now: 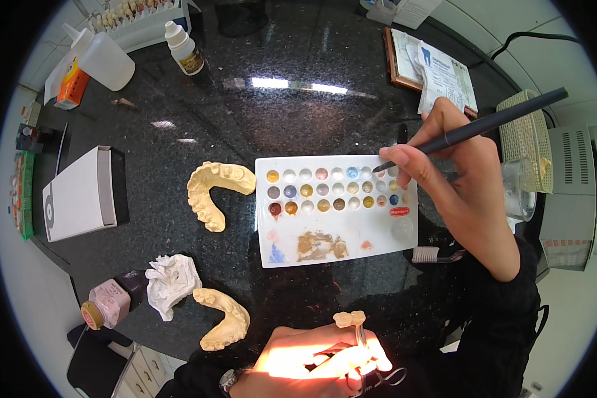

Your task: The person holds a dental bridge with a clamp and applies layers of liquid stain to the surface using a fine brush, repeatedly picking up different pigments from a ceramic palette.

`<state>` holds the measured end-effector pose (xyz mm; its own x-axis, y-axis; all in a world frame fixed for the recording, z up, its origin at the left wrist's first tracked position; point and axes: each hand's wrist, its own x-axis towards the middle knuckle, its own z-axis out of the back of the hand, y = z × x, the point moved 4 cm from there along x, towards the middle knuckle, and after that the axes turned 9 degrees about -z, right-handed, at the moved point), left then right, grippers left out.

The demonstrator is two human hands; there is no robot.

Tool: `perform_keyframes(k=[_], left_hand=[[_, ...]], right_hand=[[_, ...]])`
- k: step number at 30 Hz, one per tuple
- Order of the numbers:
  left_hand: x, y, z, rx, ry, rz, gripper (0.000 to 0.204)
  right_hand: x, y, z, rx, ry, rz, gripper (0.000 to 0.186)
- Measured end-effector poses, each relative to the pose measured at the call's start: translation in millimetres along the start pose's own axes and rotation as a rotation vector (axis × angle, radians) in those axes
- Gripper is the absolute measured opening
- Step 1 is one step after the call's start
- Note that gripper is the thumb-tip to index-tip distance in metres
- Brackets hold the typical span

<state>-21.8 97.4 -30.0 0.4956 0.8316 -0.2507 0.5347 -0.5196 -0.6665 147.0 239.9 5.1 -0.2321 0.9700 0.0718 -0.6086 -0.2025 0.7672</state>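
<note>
My right hand (467, 179) grips a slim dark-handled brush (511, 116) like a pen. Its fine tip points down at the top row of wells, near the right end of a white ceramic palette (351, 224). Coloured pastes fill the wells, and brown, blue and pink smears mark the lower part. Low in the middle, my left hand (312, 355) is closed around metal locking forceps (360, 337) with ring handles. Held at the forceps' end, a piece of joined tooth crowns (349, 320) stands above the fingers. Bright light washes out part of this hand.
Two plaster dental models (209, 192) and a crumpled tissue (172, 282) lie left of the palette. Beyond are a white box (83, 192), a pink jar (106, 302), a dropper bottle (184, 50) and a squeeze bottle (106, 60). A toothbrush (438, 255) and glass cup (519, 192) are right.
</note>
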Motion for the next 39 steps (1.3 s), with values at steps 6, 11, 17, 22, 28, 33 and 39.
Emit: perform_keyframes(k=[6, 11, 17, 22, 28, 33, 39], left_hand=[[-1.9, 3.5, 0.5, -0.075, -0.001, -0.030, 0.020], [-0.7, 3.8, 2.5, -0.070, 0.004, -0.052, 0.019], [-0.2, -0.5, 1.7, 0.010, 0.020, -0.073, 0.018], [0.5, -1.2, 0.1, -0.007, 0.003, -0.028, 0.018], [1.6, -3.3, 0.4, 0.077, 0.030, -0.048, 0.019], [0.0, -0.7, 0.6, 0.020, 0.016, -0.048, 0.018], [1.3, -4.4, -0.3, 0.107, 0.014, -0.020, 0.018]], right_hand=[[1.4, 3.8, -1.4, -0.019, 0.007, 0.021, 0.017], [1.5, 2.9, -2.3, -0.053, 0.007, 0.028, 0.018], [2.1, 4.1, -1.7, -0.056, 0.004, 0.042, 0.018], [2.3, 5.1, -2.6, -0.066, 0.003, 0.058, 0.017], [2.2, 4.5, -2.6, -0.082, 0.016, 0.082, 0.017], [2.5, 5.1, -2.5, -0.081, 0.012, 0.085, 0.017], [2.5, 4.4, -2.1, -0.067, -0.003, 0.072, 0.016]])
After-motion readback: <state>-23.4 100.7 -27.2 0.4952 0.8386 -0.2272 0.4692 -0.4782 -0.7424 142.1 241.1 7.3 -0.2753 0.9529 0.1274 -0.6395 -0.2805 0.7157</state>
